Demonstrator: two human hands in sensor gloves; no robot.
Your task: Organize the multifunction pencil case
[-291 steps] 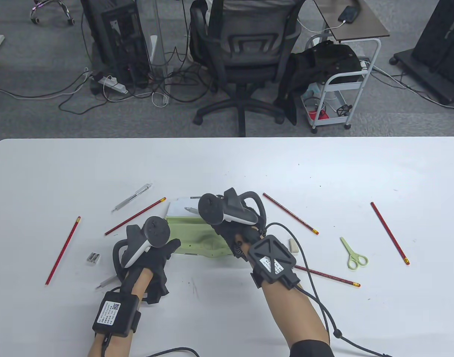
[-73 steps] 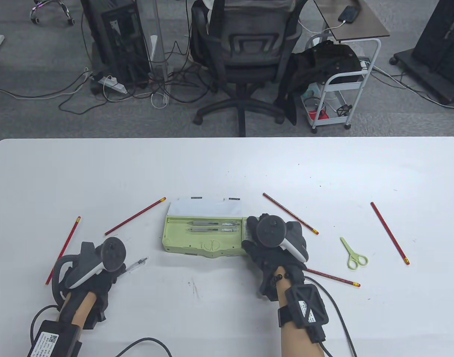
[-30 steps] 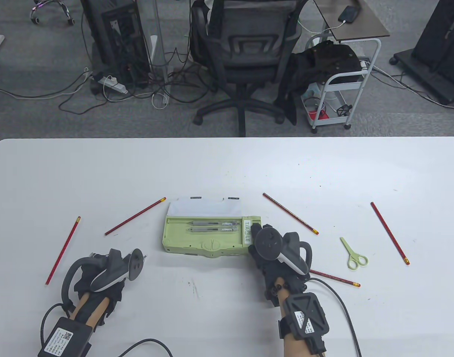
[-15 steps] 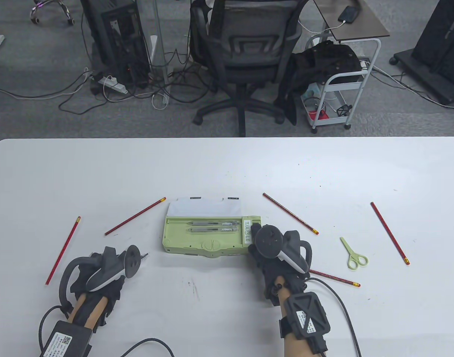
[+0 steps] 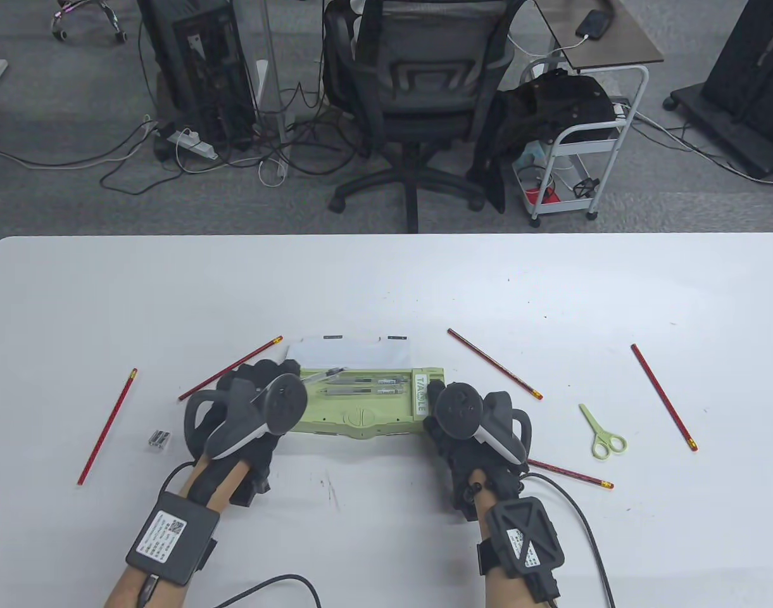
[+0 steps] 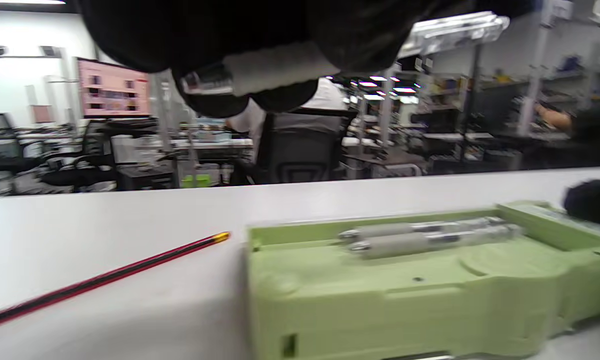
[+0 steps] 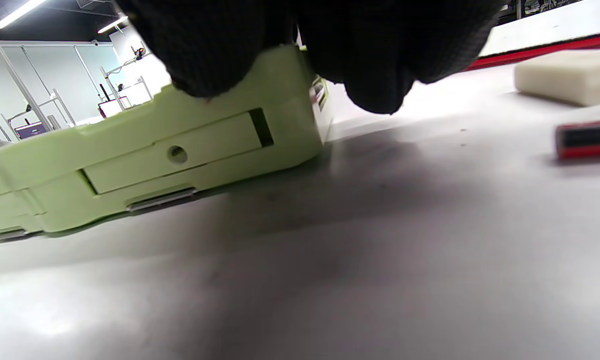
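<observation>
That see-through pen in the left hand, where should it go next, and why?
Probably lower it into the green pencil case, beside the two pens already lying there. The left hand holds the clear pen just over that tray, while the right hand grips the case's right end, seemingly steadying it.

The pencil case (image 5: 361, 418) looked like matt pale-green moulded plastic, smooth, with small bright metal clips along its lower edge (image 7: 161, 200). Two pens (image 6: 430, 235) in it had frosted, see-through plastic barrels and metal tips. The left hand (image 5: 250, 405) and right hand (image 5: 471, 430) wore black knitted cloth gloves, finely textured in the right wrist view. The table (image 5: 386, 285) was smooth white with a dull sheen and faint scuffs. The eraser (image 7: 565, 75) looked soft, matt, off-white. A lacquered red pencil (image 6: 105, 280) shone slightly, its end capped in brassy metal.
</observation>
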